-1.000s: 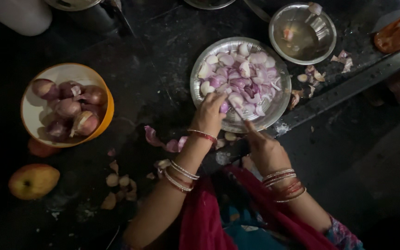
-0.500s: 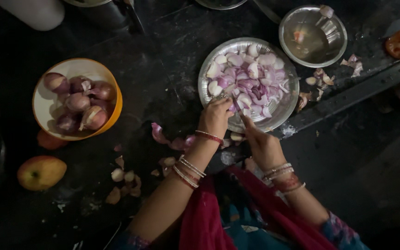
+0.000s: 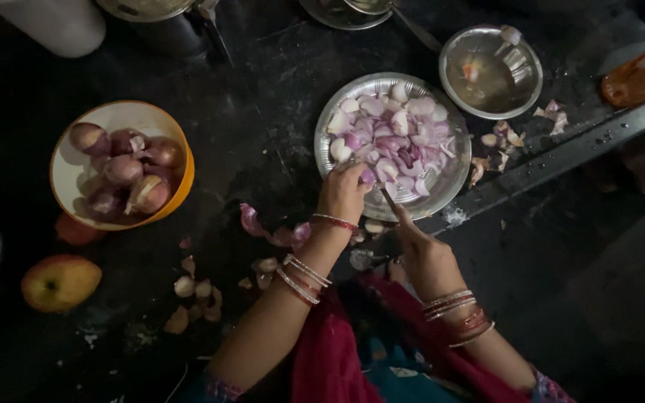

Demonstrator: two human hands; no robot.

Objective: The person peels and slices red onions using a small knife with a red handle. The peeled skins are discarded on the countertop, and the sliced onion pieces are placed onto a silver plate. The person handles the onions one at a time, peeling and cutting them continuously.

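Note:
A steel plate (image 3: pixel 448 182) holds several pale and purple cut onion pieces (image 3: pixel 397 138). My left hand (image 3: pixel 343 192) sits at the plate's near edge, fingers closed on a small purple onion piece (image 3: pixel 367 177). My right hand (image 3: pixel 421 246) is just below the plate and grips a thin knife (image 3: pixel 387 196) whose blade points up toward that piece. Both wrists wear bangles.
An orange-rimmed bowl (image 3: pixel 66 151) of whole unpeeled onions stands at left. An apple (image 3: pixel 60 282) lies lower left. Onion skins (image 3: pixel 269 233) litter the dark counter. A steel bowl (image 3: pixel 491 71) stands upper right, and the counter's edge (image 3: pixel 561 153) runs diagonally at right.
The view has shifted slightly; both hands stay at the plate's near edge, the knife still against the onion piece.

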